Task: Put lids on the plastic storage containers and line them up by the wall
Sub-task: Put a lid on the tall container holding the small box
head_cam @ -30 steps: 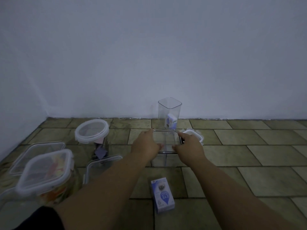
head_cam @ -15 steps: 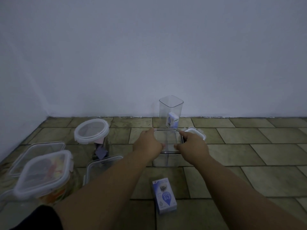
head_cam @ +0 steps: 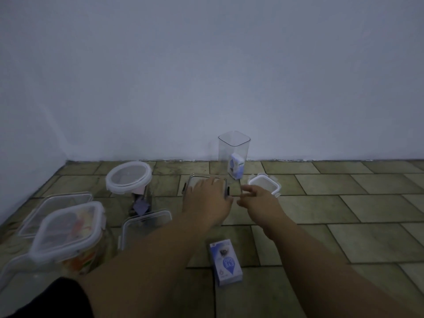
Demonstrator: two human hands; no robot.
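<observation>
Left hand (head_cam: 207, 198) flat on lid (head_cam: 202, 180)

My left hand (head_cam: 206, 198) lies flat on the clear square lid (head_cam: 204, 180) atop the container in front of the tall open container (head_cam: 233, 152), which stands at the wall holding a small box. A small white-rimmed lid (head_cam: 264, 182) lies right of it.
</observation>
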